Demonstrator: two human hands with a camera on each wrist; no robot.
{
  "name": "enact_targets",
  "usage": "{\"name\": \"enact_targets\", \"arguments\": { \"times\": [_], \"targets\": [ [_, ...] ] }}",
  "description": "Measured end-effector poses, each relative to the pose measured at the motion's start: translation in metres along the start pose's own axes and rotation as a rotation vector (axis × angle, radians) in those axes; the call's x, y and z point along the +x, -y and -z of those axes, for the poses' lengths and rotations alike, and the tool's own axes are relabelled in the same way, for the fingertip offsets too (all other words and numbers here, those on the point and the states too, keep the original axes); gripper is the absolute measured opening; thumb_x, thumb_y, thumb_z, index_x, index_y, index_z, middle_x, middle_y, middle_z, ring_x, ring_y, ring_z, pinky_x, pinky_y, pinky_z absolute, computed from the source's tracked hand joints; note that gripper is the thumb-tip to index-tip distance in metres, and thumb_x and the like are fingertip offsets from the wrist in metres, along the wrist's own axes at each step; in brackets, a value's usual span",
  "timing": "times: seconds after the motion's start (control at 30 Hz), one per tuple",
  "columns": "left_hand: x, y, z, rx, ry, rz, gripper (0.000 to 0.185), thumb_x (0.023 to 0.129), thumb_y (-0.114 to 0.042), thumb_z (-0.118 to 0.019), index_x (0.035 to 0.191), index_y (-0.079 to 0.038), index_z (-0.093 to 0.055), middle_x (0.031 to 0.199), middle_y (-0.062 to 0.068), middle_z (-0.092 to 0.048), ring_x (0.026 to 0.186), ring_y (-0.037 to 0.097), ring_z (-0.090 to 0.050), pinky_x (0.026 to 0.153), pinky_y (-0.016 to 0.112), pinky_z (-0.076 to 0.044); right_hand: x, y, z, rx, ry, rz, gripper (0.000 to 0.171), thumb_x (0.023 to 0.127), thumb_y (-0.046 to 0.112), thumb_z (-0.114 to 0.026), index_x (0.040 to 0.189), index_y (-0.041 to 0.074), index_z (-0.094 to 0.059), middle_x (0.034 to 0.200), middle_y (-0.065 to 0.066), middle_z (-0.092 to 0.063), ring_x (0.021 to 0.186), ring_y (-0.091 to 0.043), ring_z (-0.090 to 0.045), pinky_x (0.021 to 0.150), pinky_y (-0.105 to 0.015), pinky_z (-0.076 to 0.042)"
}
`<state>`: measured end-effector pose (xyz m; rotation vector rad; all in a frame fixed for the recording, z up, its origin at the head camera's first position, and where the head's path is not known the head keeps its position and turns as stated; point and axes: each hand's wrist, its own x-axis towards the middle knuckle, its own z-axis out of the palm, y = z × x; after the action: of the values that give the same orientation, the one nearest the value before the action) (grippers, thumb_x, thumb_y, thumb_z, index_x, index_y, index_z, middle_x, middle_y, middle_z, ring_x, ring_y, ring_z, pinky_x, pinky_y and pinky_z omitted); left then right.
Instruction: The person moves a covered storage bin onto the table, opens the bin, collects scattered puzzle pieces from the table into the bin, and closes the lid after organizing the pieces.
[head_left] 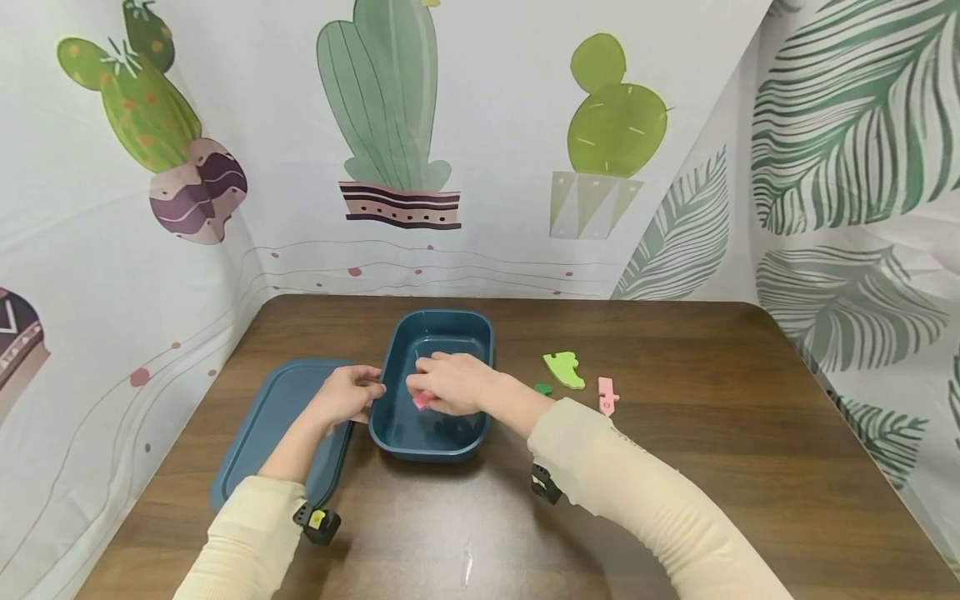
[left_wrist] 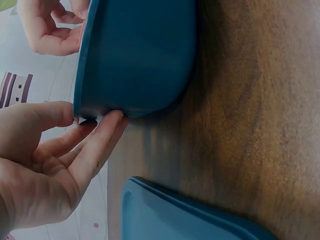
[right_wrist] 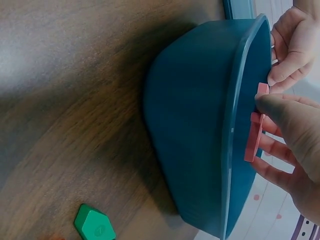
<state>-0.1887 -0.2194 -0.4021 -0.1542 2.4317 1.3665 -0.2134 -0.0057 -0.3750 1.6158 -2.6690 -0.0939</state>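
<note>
A deep blue plastic box (head_left: 429,455) sits on the table with its opening upward. My left hand (head_left: 347,395) holds its left side, thumb at the rim and fingers against the outer wall (left_wrist: 137,60). Over the box's opening, my right hand (head_left: 456,384) pinches a pink puzzle piece (right_wrist: 254,137) between thumb and fingers. In the head view most of that piece is hidden under the hand. Right of the box lie a light green puzzle piece (head_left: 564,370), a small dark green piece (head_left: 543,388) and another pink piece (head_left: 606,396) with a tab.
A flat blue lid (head_left: 281,417) lies left of the box, partly under my left forearm. The brown wooden table (head_left: 720,433) ends at a cloth backdrop (head_left: 502,108) printed with cacti and leaves. Each wrist carries a small black camera.
</note>
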Motion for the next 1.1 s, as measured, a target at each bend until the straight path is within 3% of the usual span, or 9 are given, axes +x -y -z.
{"name": "enact_targets", "arguments": {
  "times": [0.43, 0.83, 1.1],
  "targets": [
    [0.001, 0.000, 0.000, 0.005, 0.008, -0.001, 0.045, 0.092, -0.015, -0.054, 0.132, 0.002, -0.043, 0.124, 0.022, -0.054, 0.095, 0.028, -0.054, 0.067, 0.035, -0.056, -0.001, -0.002, -0.001, 0.066, 0.030, -0.023, 0.046, 0.085, 0.034, -0.065, 0.128, 0.024, -0.052, 0.121, 0.002, -0.051, 0.105, -0.015, -0.049, 0.080, -0.026, -0.049],
    [0.004, 0.004, -0.001, 0.009, 0.007, -0.006, 0.044, 0.091, -0.014, -0.054, 0.131, 0.002, -0.044, 0.124, 0.022, -0.054, 0.098, 0.030, -0.055, 0.069, 0.036, -0.056, -0.007, 0.002, 0.006, 0.067, 0.025, -0.011, 0.051, 0.086, 0.045, -0.059, 0.133, 0.026, -0.048, 0.130, 0.003, -0.048, 0.120, -0.017, -0.044, 0.093, -0.036, -0.045],
    [0.001, 0.003, -0.001, 0.014, 0.007, -0.021, 0.045, 0.092, -0.014, -0.053, 0.132, 0.004, -0.043, 0.124, 0.023, -0.054, 0.096, 0.029, -0.055, 0.068, 0.037, -0.056, -0.014, 0.005, 0.013, 0.069, 0.004, 0.003, 0.050, 0.087, 0.047, -0.057, 0.132, 0.026, -0.048, 0.131, 0.003, -0.048, 0.120, -0.017, -0.044, 0.096, -0.037, -0.043]
  ]
}}
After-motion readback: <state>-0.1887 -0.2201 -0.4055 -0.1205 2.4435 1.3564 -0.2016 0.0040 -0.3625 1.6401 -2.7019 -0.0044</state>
